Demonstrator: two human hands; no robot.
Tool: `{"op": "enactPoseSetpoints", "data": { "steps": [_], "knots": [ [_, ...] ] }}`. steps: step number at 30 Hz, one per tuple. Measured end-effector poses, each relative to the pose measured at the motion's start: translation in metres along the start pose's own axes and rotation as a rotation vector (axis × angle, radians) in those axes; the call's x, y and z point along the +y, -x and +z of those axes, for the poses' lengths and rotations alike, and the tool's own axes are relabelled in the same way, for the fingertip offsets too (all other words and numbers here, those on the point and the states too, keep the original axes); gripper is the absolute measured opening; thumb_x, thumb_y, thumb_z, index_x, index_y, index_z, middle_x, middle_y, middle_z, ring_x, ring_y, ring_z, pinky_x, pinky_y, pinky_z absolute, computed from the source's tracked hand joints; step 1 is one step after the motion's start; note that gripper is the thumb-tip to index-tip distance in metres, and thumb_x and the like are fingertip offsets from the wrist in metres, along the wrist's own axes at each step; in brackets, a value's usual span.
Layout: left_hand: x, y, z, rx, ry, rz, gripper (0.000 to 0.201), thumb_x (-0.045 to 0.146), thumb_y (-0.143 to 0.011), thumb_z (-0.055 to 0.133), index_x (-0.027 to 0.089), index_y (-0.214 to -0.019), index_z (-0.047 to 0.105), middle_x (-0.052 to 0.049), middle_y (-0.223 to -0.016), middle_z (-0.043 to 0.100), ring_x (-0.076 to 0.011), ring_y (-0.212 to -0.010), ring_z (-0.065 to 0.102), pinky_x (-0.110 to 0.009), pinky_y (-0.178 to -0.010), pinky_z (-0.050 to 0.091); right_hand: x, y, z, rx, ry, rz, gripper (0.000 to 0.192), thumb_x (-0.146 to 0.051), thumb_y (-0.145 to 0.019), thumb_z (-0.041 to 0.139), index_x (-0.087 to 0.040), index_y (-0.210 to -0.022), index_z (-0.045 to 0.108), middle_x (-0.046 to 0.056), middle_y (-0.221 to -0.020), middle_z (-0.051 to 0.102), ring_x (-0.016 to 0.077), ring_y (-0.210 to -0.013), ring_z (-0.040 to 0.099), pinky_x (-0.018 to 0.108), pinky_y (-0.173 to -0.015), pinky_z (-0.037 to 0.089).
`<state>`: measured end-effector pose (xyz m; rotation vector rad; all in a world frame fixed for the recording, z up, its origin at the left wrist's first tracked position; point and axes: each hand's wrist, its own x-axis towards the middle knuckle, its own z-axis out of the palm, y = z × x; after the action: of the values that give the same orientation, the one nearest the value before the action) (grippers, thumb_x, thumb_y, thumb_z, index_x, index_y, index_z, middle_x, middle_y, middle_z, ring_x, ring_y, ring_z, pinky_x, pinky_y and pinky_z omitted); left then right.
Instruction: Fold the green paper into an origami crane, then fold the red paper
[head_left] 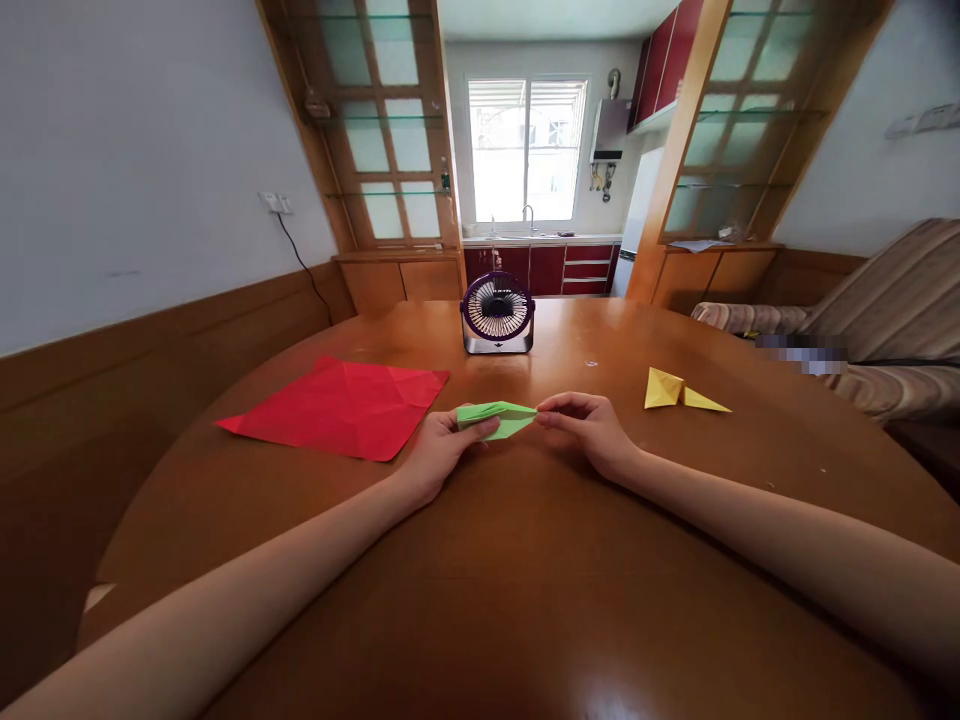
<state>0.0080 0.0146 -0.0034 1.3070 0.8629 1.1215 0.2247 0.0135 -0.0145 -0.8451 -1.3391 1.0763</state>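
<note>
Lettering on the purple fan (497, 312) is too small to read. Your left hand (439, 452) and right hand (585, 425) pinch the green folded paper (496, 418) above the glossy wooden table (525, 560), mid-table; kitchen beyond.

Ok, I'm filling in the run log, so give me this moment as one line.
left hand: holds folded green paper piece | right hand: pinches its tip | left: creased red paper sheet | right: folded yellow paper shape
</note>
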Motion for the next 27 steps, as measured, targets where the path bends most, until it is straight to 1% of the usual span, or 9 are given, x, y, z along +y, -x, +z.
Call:
{"op": "enactPoseSetpoints", "data": {
  "steps": [5,8,10,12,16,19,23,27],
  "knots": [
    [-0.002,-0.001,-0.003,-0.035,0.056,-0.044,0.033,0.038,-0.067,0.082,0.017,-0.091,0.077,-0.006,-0.09,0.075,-0.0166,-0.076,0.065,-0.026,-0.07,0.049,0.002,-0.001,-0.003,-0.034,-0.091,-0.028,0.018,-0.034,-0.071,0.079,-0.021,-0.083,0.073,0.001,-0.078,0.069,0.0139,-0.071,0.062,0.031,-0.072,0.049],
    [-0.002,0.0,-0.003,-0.052,0.069,-0.038,0.034,0.038,-0.068,0.081,0.016,-0.093,0.076,-0.007,-0.091,0.076,-0.0185,-0.078,0.067,-0.028,-0.073,0.05,-0.001,0.001,-0.002,-0.066,-0.03,-0.022,0.023,-0.036,-0.073,0.077,-0.022,-0.091,0.074,0.002,-0.083,0.071,0.0147,-0.076,0.063,0.031,-0.076,0.049],
    [-0.001,0.0,-0.003,-0.048,0.068,-0.038,0.033,0.039,-0.068,0.081,0.015,-0.091,0.076,-0.007,-0.088,0.076,-0.0189,-0.076,0.068,-0.029,-0.072,0.051,-0.005,0.003,0.0,-0.104,0.046,-0.005,0.027,-0.038,-0.072,0.077,-0.022,-0.094,0.075,0.003,-0.087,0.072,0.0158,-0.08,0.063,0.031,-0.078,0.049],
    [0.0,0.001,-0.002,-0.046,0.063,-0.047,0.032,0.039,-0.068,0.081,0.015,-0.089,0.076,-0.007,-0.085,0.076,-0.0187,-0.074,0.068,-0.029,-0.071,0.051,-0.009,0.005,0.003,-0.141,0.112,0.0,0.027,-0.04,-0.072,0.076,-0.021,-0.091,0.076,0.003,-0.088,0.073,0.0162,-0.081,0.063,0.031,-0.078,0.048],
    [0.0,0.001,-0.001,-0.049,0.04,-0.051,0.031,0.039,-0.068,0.081,0.015,-0.087,0.076,-0.007,-0.088,0.076,-0.0185,-0.074,0.068,-0.029,-0.07,0.05,-0.013,0.007,0.004,-0.157,0.195,-0.029,0.025,-0.044,-0.074,0.073,-0.019,-0.076,0.076,0.002,-0.078,0.07,0.0153,-0.075,0.06,0.03,-0.075,0.045],
    [-0.001,0.001,-0.001,-0.027,0.037,-0.049,0.033,0.04,-0.066,0.082,0.015,-0.087,0.076,-0.007,-0.087,0.076,-0.0199,-0.076,0.068,-0.03,-0.071,0.05,-0.014,0.007,0.004,-0.14,0.203,0.003,0.029,-0.047,-0.073,0.072,-0.018,-0.069,0.074,0.002,-0.072,0.068,0.0151,-0.071,0.057,0.03,-0.071,0.044],
    [-0.003,0.001,-0.002,-0.016,0.056,-0.012,0.033,0.04,-0.066,0.082,0.016,-0.088,0.076,-0.007,-0.087,0.075,-0.0201,-0.078,0.067,-0.03,-0.073,0.05,-0.015,0.007,0.003,-0.126,0.185,0.062,0.031,-0.048,-0.072,0.073,-0.017,-0.067,0.072,0.002,-0.067,0.066,0.0139,-0.066,0.054,0.029,-0.066,0.041],
    [-0.001,0.001,-0.001,-0.026,0.095,-0.06,0.034,0.04,-0.066,0.082,0.015,-0.088,0.076,-0.008,-0.087,0.075,-0.0195,-0.077,0.067,-0.03,-0.074,0.05,-0.016,0.007,0.003,-0.122,0.173,0.073,0.028,-0.043,-0.072,0.073,-0.017,-0.062,0.071,0.001,-0.064,0.064,0.0134,-0.065,0.053,0.029,-0.067,0.04]
  ]
}}
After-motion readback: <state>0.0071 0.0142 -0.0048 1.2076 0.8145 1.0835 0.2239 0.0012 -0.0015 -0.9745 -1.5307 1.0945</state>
